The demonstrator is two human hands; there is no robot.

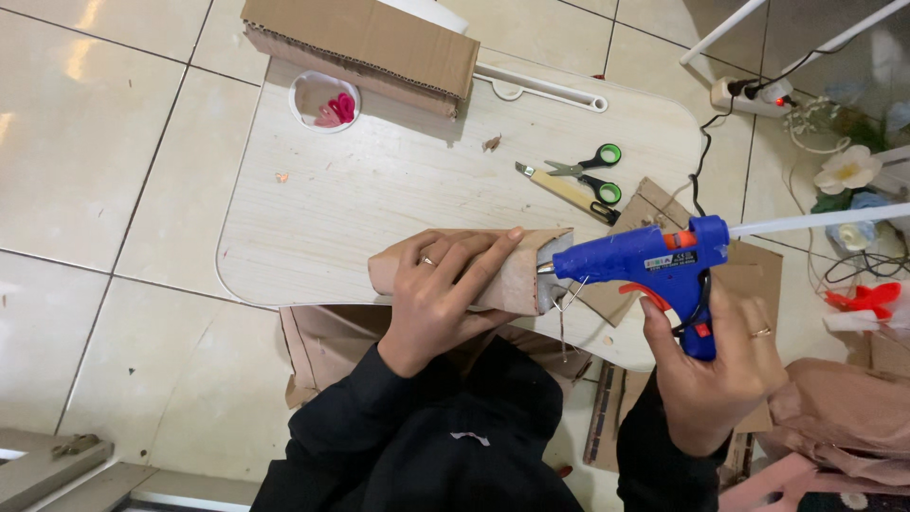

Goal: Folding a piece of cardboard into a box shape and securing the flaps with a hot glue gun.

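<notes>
The left hand [445, 289] lies flat with its fingers curled over a folded piece of brown cardboard [517, 277], pressing it against the near edge of the pale wood-grain bench [379, 180]. The right hand [716, 365] is wrapped around the grip of a blue hot glue gun with an orange trigger [654, 261], index finger near the trigger, and the gun's metal nozzle touches the open right end of the folded cardboard, where a thin thread of glue hangs down. A white glue stick [815, 220] juts from the back of the gun, away from the left hand. Beyond the right hand, on the bench, lie a pair of green-handled scissors [592, 171] and, just beside them, a yellowish utility knife [569, 192]. Farther off, beyond the left hand, sit a long brown corrugated cardboard box [365, 43] and a small round white dish holding pink bits [324, 100]. A black cable [701, 152] runs from the gun's side toward a white power strip [754, 95] on the tiled floor [85, 161]. More flat brown cardboard scraps [327, 346] lie below the bench, by the person's black sleeves
</notes>
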